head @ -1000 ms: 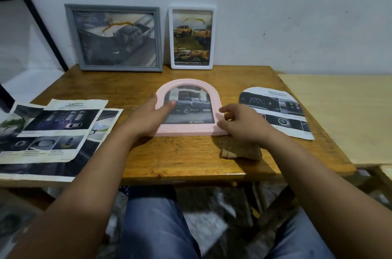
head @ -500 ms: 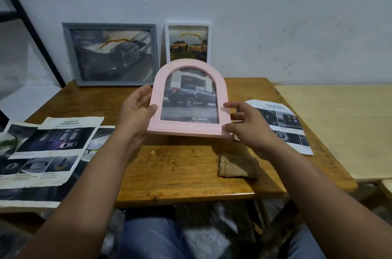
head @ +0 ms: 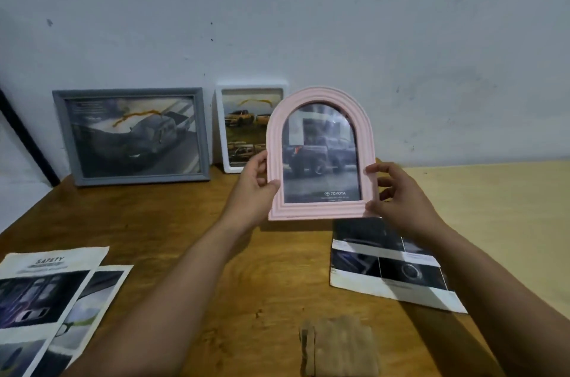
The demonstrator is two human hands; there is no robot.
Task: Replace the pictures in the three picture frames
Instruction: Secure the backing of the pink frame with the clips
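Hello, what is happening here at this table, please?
A person holds a pink arched frame upright above the wooden table, left hand on its left edge, right hand on its right. It shows a truck picture. A grey frame and a white frame lean against the wall; loose printed pages lie on the table.

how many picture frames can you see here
3: a grey frame leaning on the wall at left, a white frame beside it, and a pink arched frame held up by the left hand and right hand.

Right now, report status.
Left hand and right hand grip pink arched frame, upright above table. White frame partly hidden behind.
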